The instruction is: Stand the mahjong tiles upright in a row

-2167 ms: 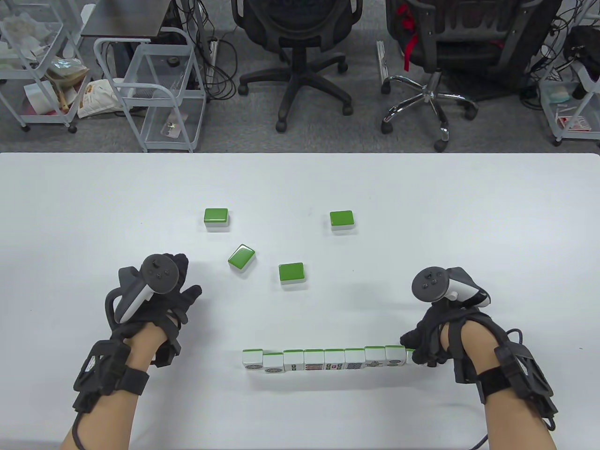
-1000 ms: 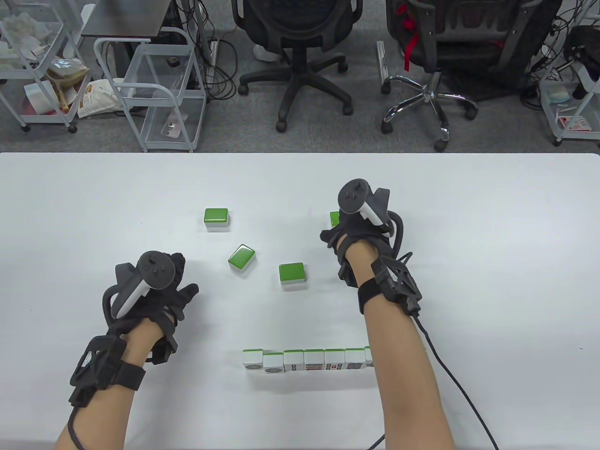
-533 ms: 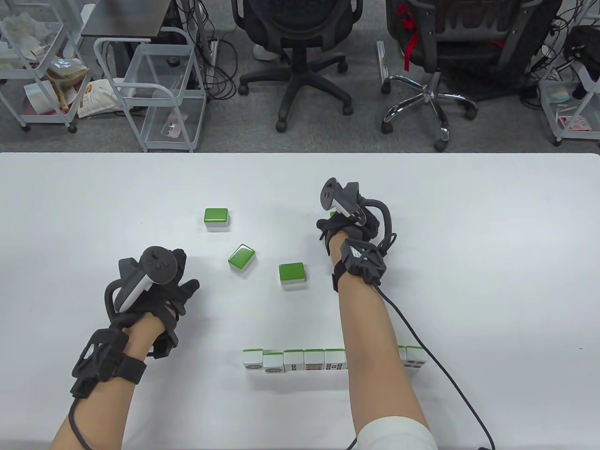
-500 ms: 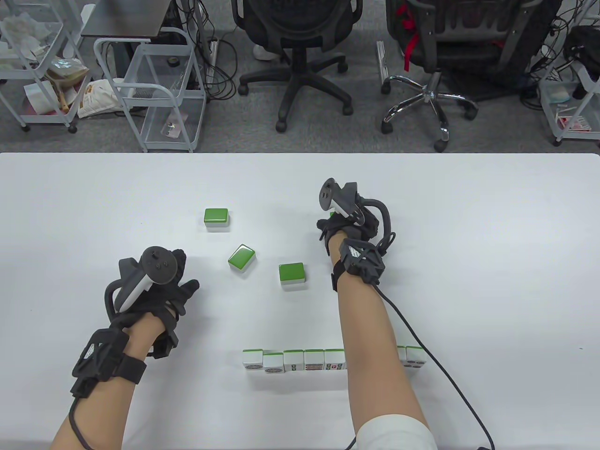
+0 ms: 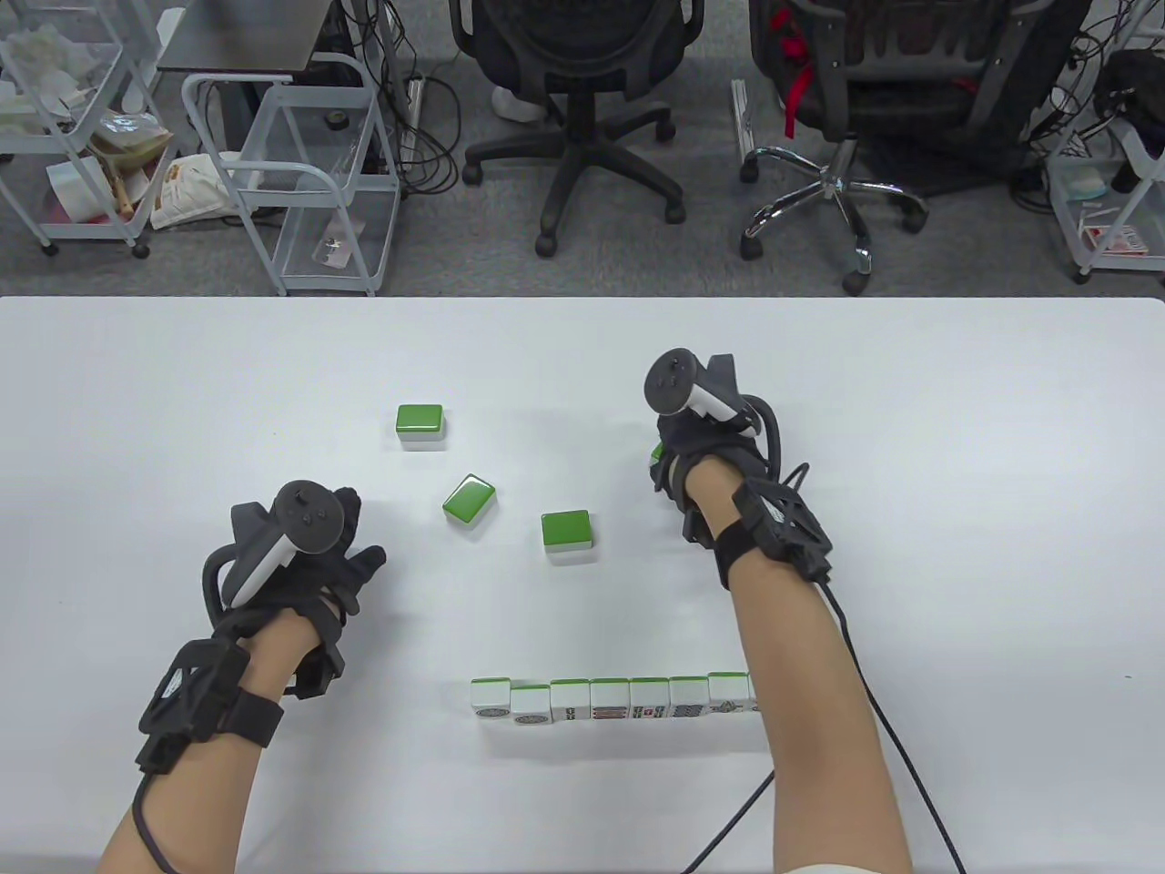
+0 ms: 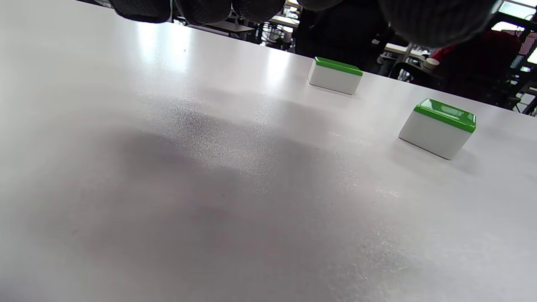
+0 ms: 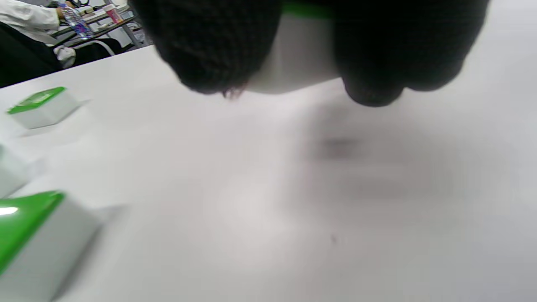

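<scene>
The right hand had lifted a tile, pinched between fingers, toward the row. The left hand stayed resting, fingers loosely spread, holding nothing.

Tiles standing in the row: seven in sight, more may be hidden behind the right forearm
Tiles lying flat, green back up: three
Tile held in right hand: one
Gloved hands: two
Office chairs: two
</scene>
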